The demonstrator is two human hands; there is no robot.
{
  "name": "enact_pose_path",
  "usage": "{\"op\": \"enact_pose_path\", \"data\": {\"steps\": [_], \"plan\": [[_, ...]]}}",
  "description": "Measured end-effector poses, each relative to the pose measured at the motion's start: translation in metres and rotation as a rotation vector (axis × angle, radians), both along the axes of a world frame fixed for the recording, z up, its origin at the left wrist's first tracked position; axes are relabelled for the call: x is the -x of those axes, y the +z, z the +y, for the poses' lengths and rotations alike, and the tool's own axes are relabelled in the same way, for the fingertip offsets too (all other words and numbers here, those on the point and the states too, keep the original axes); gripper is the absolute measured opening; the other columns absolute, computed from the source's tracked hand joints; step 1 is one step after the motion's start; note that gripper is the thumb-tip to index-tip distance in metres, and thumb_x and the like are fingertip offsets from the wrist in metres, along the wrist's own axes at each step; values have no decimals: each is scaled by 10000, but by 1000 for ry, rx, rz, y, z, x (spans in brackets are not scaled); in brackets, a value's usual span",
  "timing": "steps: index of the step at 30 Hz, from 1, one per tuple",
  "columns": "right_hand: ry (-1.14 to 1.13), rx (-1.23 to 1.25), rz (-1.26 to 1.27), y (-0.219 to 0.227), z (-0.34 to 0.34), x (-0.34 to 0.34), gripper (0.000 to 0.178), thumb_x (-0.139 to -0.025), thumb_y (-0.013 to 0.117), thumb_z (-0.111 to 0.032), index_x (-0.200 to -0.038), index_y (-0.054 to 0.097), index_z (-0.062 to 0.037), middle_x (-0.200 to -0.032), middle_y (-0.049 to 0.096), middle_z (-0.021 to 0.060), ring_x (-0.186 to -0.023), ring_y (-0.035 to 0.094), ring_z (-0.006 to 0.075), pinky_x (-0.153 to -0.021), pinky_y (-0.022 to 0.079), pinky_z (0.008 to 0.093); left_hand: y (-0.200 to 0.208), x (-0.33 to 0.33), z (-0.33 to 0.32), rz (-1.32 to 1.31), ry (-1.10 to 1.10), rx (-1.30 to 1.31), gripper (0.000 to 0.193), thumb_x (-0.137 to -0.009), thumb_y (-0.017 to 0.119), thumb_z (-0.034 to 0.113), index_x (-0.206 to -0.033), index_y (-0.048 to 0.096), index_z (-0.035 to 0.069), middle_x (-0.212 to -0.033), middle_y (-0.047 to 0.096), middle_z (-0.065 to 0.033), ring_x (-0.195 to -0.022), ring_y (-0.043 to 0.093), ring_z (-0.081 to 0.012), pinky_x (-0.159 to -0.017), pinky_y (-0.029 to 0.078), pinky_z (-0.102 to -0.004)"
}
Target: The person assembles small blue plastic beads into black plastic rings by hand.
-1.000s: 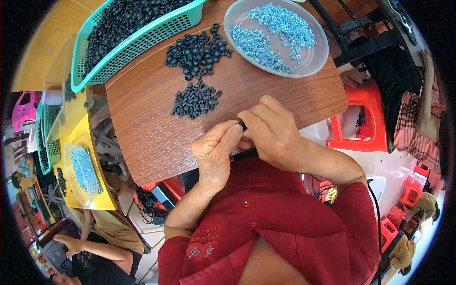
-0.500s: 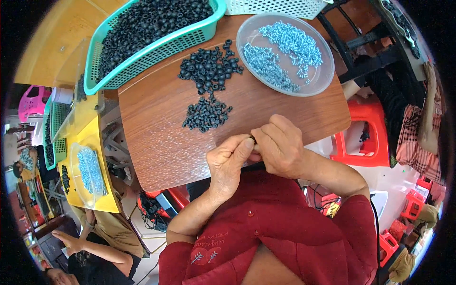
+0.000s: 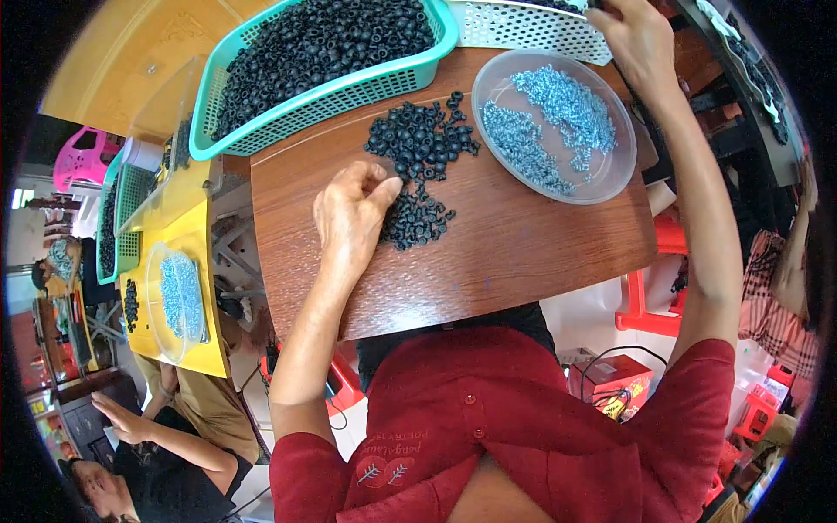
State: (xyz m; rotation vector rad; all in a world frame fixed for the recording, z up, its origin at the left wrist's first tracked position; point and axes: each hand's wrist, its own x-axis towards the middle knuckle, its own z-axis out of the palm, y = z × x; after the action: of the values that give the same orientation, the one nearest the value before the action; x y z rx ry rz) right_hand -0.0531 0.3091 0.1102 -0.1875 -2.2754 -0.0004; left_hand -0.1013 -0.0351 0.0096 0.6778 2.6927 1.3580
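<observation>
On the brown tabletop (image 3: 471, 270) lie two touching piles of small black parts: a pile of larger round caps (image 3: 425, 139) and, closer to me, a pile of smaller ring-like pieces (image 3: 423, 225). My left hand (image 3: 349, 218) is at the left side of these piles, thumb and fingers curled together at the smaller pieces; what is between the fingertips is hidden. At the far right, my right hand (image 3: 641, 44) reaches over the end of a white perforated basket (image 3: 532, 28) holding black parts. Its fingers look loosely apart, partly cut off by the picture's top edge.
A clear round tub (image 3: 554, 187) of light-blue small pieces (image 3: 571, 105) stands right of the piles. A turquoise basket (image 3: 323, 105) full of black parts is at the far left. A person in black (image 3: 183, 471) sits left by a yellow table (image 3: 214, 349); red stools (image 3: 645, 305) stand right.
My hands were together at the table's near edge. They have parted: the left moved forward to the black piles, the right far out to the white basket. The view has shifted slightly.
</observation>
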Motion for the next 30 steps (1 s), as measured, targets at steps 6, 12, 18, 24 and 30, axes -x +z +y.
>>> {"op": "enact_pose_path", "data": {"steps": [6,12,18,24,30], "plan": [[-177,119,-275,-1,23,42,471,-661,640,-98,-1101,565,53,-815,629,246,-778,609,406,-709,483,452,0,12,23,48,-39,348,311,-696,762,299,-666,660,6,-633,633,-184,-650,639,-331,-627,472,-439],[80,217,-99,-44,10,15,271,-802,639,-94,-1055,645,0,-871,653,123,-765,621,208,-697,485,283,-5,27,20,-10,-71,317,274,-695,769,260,-679,686,0,-638,646,-176,-634,650,-300,-608,484,-410],[329,295,-70,-44,-64,-33,206,-766,669,-94,-952,651,-8,-843,646,161,-790,621,314,-695,489,363,3,30,-21,-721,-106,-451,173,-799,707,139,-856,682,-23,-699,666,-106,-600,608,-141,-563,472,-242],[572,469,-176,-61,-147,-63,203,-710,683,4,-911,658,-11,-785,628,133,-723,595,287,-636,473,364,13,-19,-35,-976,-259,-931,192,-841,627,45,-992,626,-73,-849,667,-165,-683,630,-173,-625,515,-264],[715,656,-96,-63,-211,-68,201,-709,674,5,-908,653,-8,-787,621,122,-718,579,285,-620,464,360,11,-50,-41,-904,-158,-1101,251,-828,633,19,-1056,579,-74,-885,663,-171,-736,648,-191,-657,531,-262]]}}
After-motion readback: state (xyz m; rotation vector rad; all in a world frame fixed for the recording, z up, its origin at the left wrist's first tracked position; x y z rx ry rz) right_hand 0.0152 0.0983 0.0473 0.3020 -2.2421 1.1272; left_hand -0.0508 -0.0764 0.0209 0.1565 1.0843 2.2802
